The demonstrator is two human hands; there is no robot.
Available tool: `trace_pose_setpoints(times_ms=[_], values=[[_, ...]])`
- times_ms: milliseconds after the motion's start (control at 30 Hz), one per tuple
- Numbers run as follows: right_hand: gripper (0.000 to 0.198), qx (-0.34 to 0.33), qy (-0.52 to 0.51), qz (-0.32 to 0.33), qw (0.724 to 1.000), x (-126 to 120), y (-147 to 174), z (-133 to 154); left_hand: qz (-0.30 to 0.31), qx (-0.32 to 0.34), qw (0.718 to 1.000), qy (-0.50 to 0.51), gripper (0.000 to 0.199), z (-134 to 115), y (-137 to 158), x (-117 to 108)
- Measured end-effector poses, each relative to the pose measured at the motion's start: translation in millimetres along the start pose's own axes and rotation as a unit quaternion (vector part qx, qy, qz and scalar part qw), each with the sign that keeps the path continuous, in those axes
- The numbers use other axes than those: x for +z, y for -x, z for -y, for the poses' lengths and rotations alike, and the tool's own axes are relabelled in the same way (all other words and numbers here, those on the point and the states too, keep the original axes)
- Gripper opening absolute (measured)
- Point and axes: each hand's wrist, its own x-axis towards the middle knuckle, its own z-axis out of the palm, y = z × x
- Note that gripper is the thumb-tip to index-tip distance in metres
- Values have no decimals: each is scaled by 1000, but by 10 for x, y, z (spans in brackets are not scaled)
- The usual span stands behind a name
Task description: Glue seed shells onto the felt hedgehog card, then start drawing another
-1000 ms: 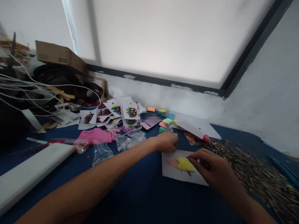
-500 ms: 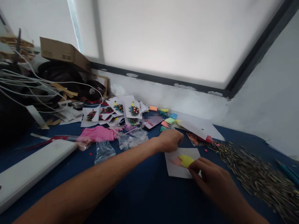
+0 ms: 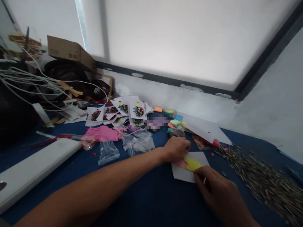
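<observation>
Lying in the head view on thin, white rectangular paper [image 3: 183, 175], a soft-looking, rounded yellow clay-like shape [image 3: 193, 165] meets the bare right hand [image 3: 214, 186], fingertips narrowed, anything held hidden. The bare left hand [image 3: 177, 148] curls at the paper's far edge, grip unclear. Hard pressing could dent the shape or skid the paper.

White sheet [image 3: 181, 176]: paper, matt, smooth. Yellow shape [image 3: 193, 164] on it: clay-like, dull. Clear bags [image 3: 109, 153]: thin plastic, glossy, crumpled. Brown box [image 3: 62, 48]: matt cardboard. Long white bar [image 3: 41, 168]: smooth, plastic-looking (maybe painted metal, hard to tell). Seed-like heap [image 3: 262, 183]: dry, rough. Blue tabletop [image 3: 146, 201]: matt.
</observation>
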Motion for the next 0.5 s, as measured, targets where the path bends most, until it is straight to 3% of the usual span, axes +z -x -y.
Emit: trace_pose_setpoints(times_ms=[500], values=[[39,-37,31,-23,999,70,-9,13,-29,19,999,-10,14,41,2,82]])
